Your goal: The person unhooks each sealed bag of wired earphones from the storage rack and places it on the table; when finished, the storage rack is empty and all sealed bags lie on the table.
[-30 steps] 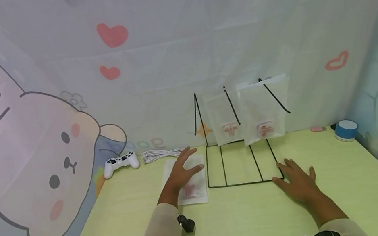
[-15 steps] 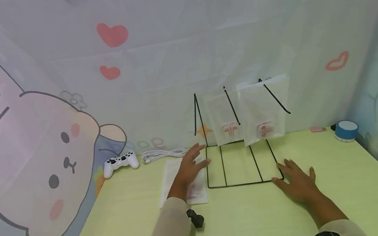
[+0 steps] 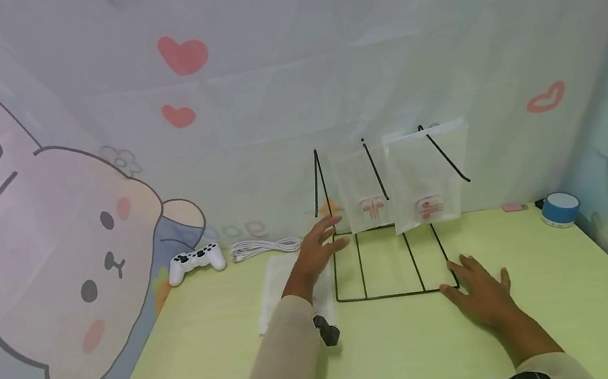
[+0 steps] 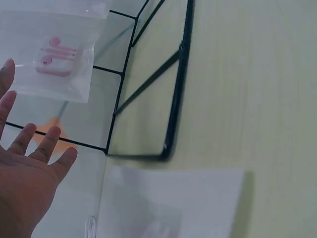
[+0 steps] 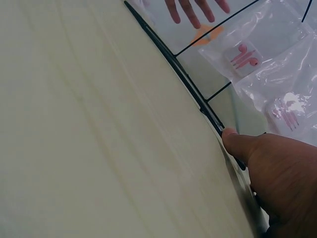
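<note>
A black wire rack (image 3: 391,296) stands on the table with two clear bags on its hooks, a smaller one (image 3: 349,176) and a larger one (image 3: 407,167), each with pink-and-white earphones inside. My left hand (image 3: 314,258) hovers by the rack's left post, fingers spread and holding nothing; in the left wrist view this hand (image 4: 29,183) is near the smaller bag (image 4: 74,89). Partly under my left forearm lies another bag (image 3: 272,292). My right hand (image 3: 482,297) rests at the rack's front right corner, its thumb (image 5: 237,144) touching the bar.
At the back left are a white game controller (image 3: 196,262) and a coiled white cable (image 3: 262,247). A pink block (image 3: 512,207) and a blue-and-white round container (image 3: 560,209) sit at the back right. A printed cloth (image 3: 268,109) hangs behind the table.
My left hand has moved right and slightly farther back, from over the flat bag to the rack's left post. My right hand stays at the corner.
</note>
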A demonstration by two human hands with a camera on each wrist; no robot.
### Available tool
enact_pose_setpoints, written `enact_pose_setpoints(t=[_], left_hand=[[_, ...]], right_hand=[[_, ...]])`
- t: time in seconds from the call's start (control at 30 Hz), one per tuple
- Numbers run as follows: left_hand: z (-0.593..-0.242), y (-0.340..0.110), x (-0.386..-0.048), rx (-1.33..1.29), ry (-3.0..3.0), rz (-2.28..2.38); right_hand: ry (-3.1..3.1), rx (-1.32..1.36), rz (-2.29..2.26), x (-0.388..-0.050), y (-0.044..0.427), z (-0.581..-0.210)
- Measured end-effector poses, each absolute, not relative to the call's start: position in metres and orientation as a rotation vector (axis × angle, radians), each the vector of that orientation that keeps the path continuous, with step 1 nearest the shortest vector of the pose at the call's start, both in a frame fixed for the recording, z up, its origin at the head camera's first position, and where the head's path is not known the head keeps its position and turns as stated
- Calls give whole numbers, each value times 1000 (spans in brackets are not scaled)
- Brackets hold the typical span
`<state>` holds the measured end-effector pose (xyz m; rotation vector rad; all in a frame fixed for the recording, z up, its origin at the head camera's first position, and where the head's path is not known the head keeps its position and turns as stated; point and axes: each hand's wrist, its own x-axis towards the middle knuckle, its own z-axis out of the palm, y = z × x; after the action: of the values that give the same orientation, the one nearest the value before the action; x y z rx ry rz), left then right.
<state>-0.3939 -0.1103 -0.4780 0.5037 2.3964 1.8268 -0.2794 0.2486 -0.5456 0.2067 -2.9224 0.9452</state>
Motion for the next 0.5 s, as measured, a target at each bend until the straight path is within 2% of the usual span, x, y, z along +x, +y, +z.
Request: enact_pose_setpoints(t=[0.5], left_hand=[[-455,-78,-406,599,2441,1799]], right_hand=[[-2900,203,975,-279,248,-548]])
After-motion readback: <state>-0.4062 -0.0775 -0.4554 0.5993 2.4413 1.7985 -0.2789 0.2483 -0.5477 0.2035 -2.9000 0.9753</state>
